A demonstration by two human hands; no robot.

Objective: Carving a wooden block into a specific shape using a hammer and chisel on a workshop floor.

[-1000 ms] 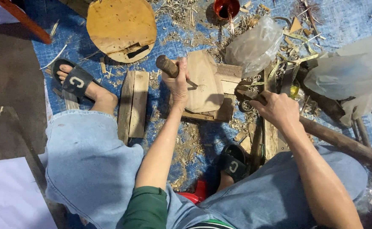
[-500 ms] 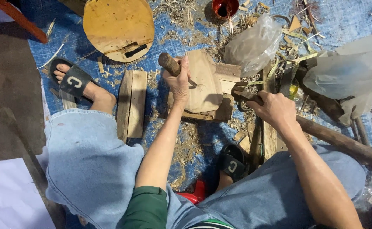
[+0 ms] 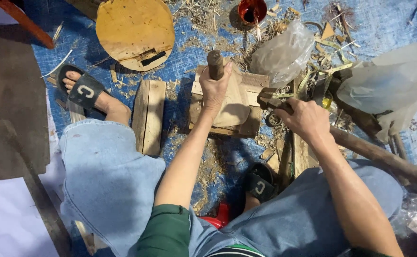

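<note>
My left hand [image 3: 214, 87] is closed round a short dark wooden handle [image 3: 215, 64] that stands up over a flat pale wooden piece [image 3: 232, 107]. That piece lies on a square wooden block [image 3: 252, 124] on the blue tarp [image 3: 184, 57]. My right hand [image 3: 303, 119] reaches to the block's right edge, fingers curled on a small dark tool [image 3: 268, 100] among the scraps. What exactly the fingers hold is partly hidden.
A round wooden disc [image 3: 134, 31] lies at the top left, a slatted wooden board [image 3: 148, 115] beside my left leg. Clear plastic bags [image 3: 284, 52] and a red cup [image 3: 251, 10] sit at the top. A long wooden pole [image 3: 375, 152] crosses on the right. Wood shavings cover the tarp.
My left hand with the handle has tilted more upright and shifted slightly up. My right hand has moved a little left, toward the block's edge.
</note>
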